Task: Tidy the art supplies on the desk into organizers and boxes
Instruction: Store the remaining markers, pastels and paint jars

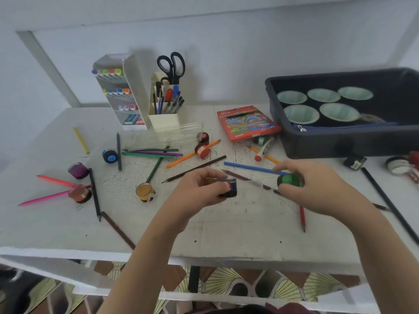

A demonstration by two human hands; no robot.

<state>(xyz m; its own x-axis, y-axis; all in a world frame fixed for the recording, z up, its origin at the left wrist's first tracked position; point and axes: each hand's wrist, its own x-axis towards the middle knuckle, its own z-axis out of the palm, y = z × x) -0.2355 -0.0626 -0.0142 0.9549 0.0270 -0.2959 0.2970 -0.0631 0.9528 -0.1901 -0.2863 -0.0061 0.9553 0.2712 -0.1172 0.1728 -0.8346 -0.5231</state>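
My left hand grips a small dark blue paint pot just above the middle of the white desk. My right hand holds a green paint pot a little to the right. Loose coloured pencils lie scattered across the desk, among them a blue pencil and an orange pencil. More paint pots stand about: purple, yellow, orange-brown, red and blue-lidded.
A white marker organizer and a pen holder with black scissors stand at the back. A red pencil box lies beside a dark bin holding several pale cups. Tape rolls sit far right.
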